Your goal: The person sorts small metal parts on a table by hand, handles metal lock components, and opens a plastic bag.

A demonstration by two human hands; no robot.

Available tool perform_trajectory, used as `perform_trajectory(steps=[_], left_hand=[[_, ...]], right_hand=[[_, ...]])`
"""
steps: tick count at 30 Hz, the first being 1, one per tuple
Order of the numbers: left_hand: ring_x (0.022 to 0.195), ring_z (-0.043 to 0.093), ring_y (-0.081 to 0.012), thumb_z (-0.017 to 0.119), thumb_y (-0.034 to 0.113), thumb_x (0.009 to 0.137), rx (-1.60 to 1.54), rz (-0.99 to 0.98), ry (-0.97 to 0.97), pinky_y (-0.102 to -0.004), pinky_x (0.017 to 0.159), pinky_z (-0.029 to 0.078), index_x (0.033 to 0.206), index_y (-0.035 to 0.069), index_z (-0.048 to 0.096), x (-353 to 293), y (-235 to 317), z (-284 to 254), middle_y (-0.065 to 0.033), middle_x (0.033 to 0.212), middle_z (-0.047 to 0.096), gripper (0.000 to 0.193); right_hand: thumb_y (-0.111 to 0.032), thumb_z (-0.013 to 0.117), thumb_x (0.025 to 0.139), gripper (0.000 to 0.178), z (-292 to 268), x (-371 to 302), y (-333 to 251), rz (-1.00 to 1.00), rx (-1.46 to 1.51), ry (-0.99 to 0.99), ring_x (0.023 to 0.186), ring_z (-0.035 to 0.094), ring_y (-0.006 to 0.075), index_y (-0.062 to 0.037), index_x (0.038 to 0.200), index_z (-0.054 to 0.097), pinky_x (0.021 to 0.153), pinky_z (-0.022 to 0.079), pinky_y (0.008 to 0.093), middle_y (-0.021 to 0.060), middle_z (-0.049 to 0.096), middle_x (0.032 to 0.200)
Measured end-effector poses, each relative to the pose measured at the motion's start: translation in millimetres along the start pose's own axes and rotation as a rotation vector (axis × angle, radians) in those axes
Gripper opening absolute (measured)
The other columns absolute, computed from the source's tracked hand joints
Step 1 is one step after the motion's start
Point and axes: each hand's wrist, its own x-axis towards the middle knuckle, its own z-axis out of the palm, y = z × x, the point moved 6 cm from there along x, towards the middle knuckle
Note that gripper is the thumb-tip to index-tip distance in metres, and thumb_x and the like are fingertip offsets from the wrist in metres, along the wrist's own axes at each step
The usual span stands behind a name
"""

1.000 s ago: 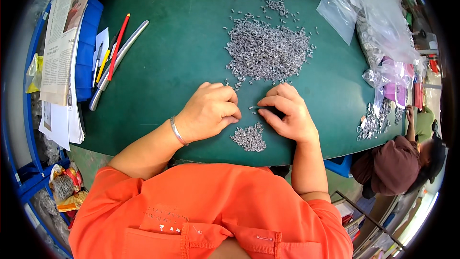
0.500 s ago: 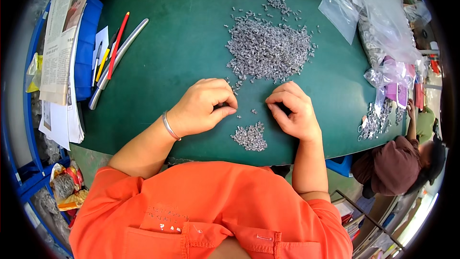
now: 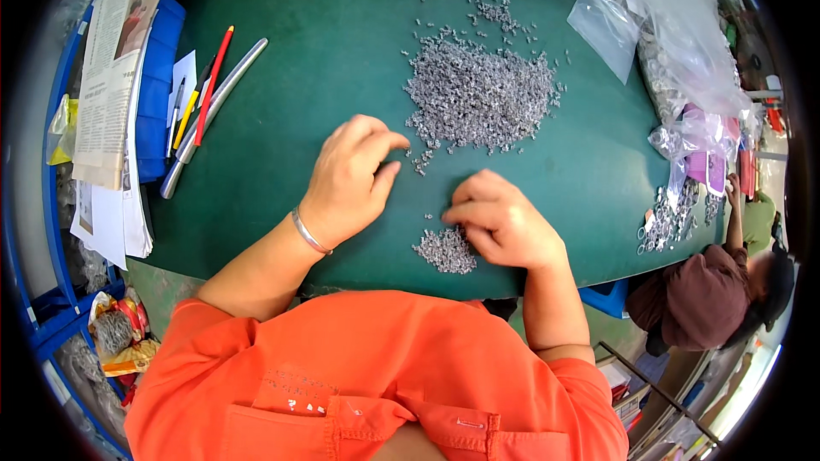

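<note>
Our left hand (image 3: 350,179) pinches thumb to forefinger at the near edge of the big pile (image 3: 480,96) of small grey parts; whether a part sits in the pinch we cannot tell. Our right hand (image 3: 504,224), fingers curled, presses on the small pile (image 3: 446,249) at six o'clock, close to the table (image 3: 325,51) edge. We judge a careless sweep could push parts off that edge.

A large loose heap of small grey metal parts (image 3: 480,96) lay spread on the green table just beyond the left hand's (image 3: 348,177) fingertips. A smaller, tighter pile (image 3: 445,249) sat against the right hand's (image 3: 504,220) near side.
</note>
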Motion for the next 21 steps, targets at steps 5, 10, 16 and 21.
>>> perform_trajectory(steps=[5, 10, 16, 21], left_hand=[[0.089, 0.06, -0.0262, 0.071, 0.0, 0.076, 0.056, 0.053, -0.119, -0.0363, 0.076, 0.044, 0.094, 0.007, 0.068, -5.2, 4.0, 7.8, -0.0073, 0.096, 0.059, 0.02], [0.081, 0.061, -0.0234, 0.069, -0.003, 0.077, -0.054, 0.003, -0.07, -0.0343, 0.075, 0.044, 0.087, 0.006, 0.068, -5.3, -0.4, 7.2, -0.0046, 0.088, 0.061, 0.014], [0.076, 0.06, -0.0224, 0.069, -0.004, 0.076, -0.073, -0.01, -0.069, -0.0325, 0.073, 0.044, 0.087, 0.007, 0.069, -4.5, 0.3, 5.8, -0.0039, 0.086, 0.062, 0.016], [0.077, 0.06, -0.0213, 0.07, -0.003, 0.076, -0.091, 0.034, -0.1, -0.0325, 0.074, 0.043, 0.086, 0.008, 0.069, -4.0, 7.8, 10.2, -0.0028, 0.085, 0.062, 0.015]], right_hand=[[0.008, 0.06, 0.071, 0.031, 8.3, 24.4, -10.4, -0.018, -0.183, 0.174, 0.09, 0.057, 0.0298, -0.002, 0.1, 0.068, 0.083, 0.048, 0.0372, 0.0103, 0.061, 0.103], [0.01, 0.06, 0.072, 0.031, 8.5, 17.7, 0.5, -0.007, -0.131, 0.152, 0.091, 0.059, 0.0314, -0.0015, 0.101, 0.067, 0.081, 0.049, 0.0397, 0.0111, 0.062, 0.1], [0.008, 0.065, 0.076, 0.02, -8.7, 7.6, 10.0, 0.089, -0.132, 0.344, 0.084, 0.059, 0.0299, -0.002, 0.093, 0.066, 0.073, 0.05, 0.0375, 0.0109, 0.062, 0.093], [0.002, 0.07, 0.076, 0.015, -1.7, 12.5, 5.2, 0.004, -0.17, 0.305, 0.078, 0.058, 0.028, -0.0041, 0.089, 0.067, 0.071, 0.048, 0.0376, 0.0078, 0.061, 0.087]])
